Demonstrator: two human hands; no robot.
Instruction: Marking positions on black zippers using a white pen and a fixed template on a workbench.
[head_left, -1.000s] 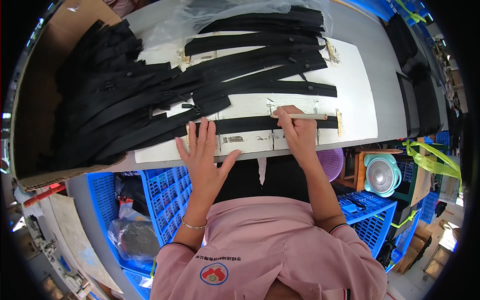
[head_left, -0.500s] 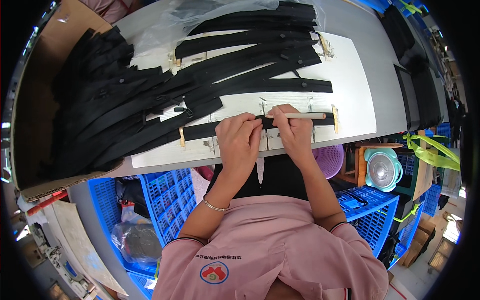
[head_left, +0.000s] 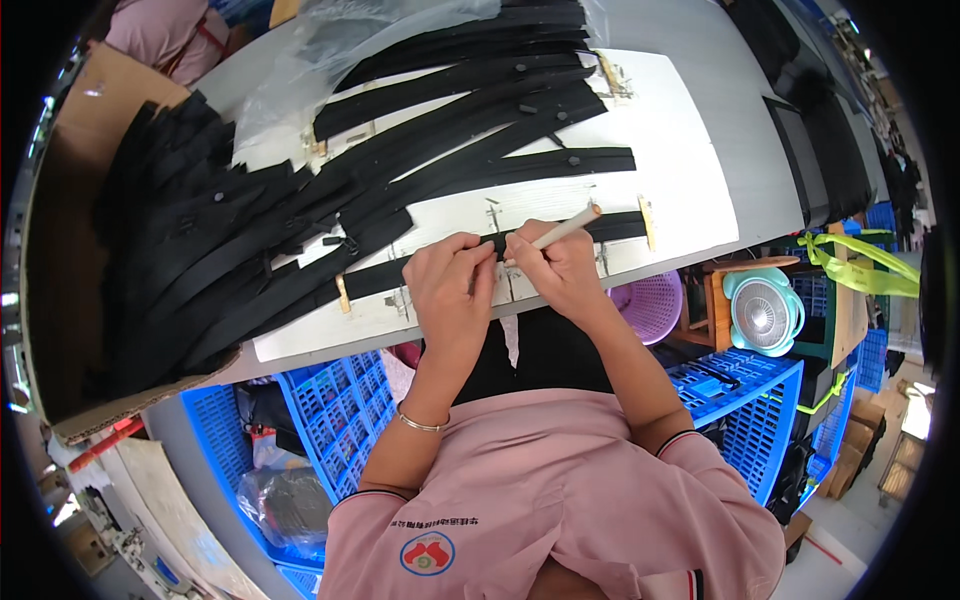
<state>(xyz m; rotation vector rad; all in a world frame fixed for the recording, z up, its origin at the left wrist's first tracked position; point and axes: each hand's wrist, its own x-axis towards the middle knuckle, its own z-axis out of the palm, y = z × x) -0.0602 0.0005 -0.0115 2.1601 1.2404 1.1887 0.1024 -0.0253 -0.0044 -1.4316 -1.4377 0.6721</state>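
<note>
A black zipper strip lies across the white board, along its near side. My left hand presses on the strip with bent fingers, thumb and forefinger close together at its edge. Just to the right, my right hand is closed around a pale pencil, tilted with its blunt end up and to the right. Its tip is down by the strip, mostly hidden by my fingers. Farther back, several more black zipper strips lie overlapping on the board, some with sliders showing.
A cardboard box heaped with black strips stands at the left. Clear plastic film lies at the back. Yellowish tape pieces and dark marks are on the board. Blue crates, a purple basket and a small fan sit below the table.
The pencil has swung from nearly flat to a steeper tilt in my right hand. The whole view has shifted a little; more of another person's pink shirt shows at the far left.
</note>
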